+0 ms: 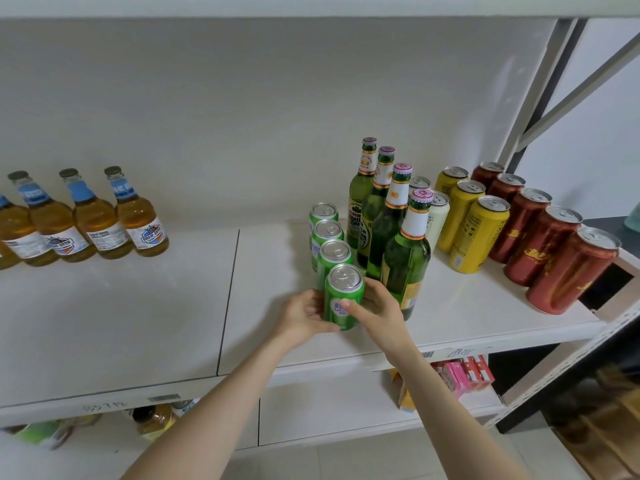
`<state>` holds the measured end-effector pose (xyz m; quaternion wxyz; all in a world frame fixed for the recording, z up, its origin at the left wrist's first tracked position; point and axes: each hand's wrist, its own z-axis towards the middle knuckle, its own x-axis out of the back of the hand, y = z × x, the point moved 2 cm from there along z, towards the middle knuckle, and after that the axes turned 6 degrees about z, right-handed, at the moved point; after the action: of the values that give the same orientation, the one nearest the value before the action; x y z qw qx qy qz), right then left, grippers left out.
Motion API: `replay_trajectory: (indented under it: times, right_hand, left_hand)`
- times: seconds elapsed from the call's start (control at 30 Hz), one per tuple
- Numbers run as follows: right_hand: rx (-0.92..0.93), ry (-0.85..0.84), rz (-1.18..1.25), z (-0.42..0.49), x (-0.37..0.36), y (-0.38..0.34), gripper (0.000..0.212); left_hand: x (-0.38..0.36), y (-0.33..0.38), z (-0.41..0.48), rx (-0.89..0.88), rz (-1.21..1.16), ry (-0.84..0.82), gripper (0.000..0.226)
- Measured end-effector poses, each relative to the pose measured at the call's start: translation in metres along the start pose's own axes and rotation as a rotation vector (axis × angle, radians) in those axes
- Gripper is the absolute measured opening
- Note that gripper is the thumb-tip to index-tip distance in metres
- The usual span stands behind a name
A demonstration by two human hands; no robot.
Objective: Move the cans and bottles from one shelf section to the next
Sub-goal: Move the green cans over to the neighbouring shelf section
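Observation:
A green can stands at the front of a row of green cans on the right shelf section. My left hand wraps its left side and my right hand its right side, thumb across the label. Beside the row stand several green glass bottles, then pale cans, yellow cans and red cans further right. On the left shelf section, several amber bottles with blue labels stand at the back left.
A seam divides the two shelf sections. A slanted metal brace and upright frame close off the right end. The lower shelf holds pink boxes, an orange packet and several bottles.

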<state>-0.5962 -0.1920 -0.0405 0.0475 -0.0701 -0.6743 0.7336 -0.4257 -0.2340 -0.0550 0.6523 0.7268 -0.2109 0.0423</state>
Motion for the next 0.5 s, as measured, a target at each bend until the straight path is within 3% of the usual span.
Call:
replay_trajectory:
  times: [0.23, 0.5]
  right_hand:
    - [-0.034, 0.066, -0.102, -0.009, 0.001, -0.003, 0.049]
    - [-0.04, 0.131, -0.439, -0.051, 0.006, 0.0, 0.05]
  left_hand:
    - [0.02, -0.004, -0.017, 0.05, 0.049, 0.067, 0.062]
    - [0.058, -0.023, -0.073, 0.074, 0.121, 0.22, 0.046]
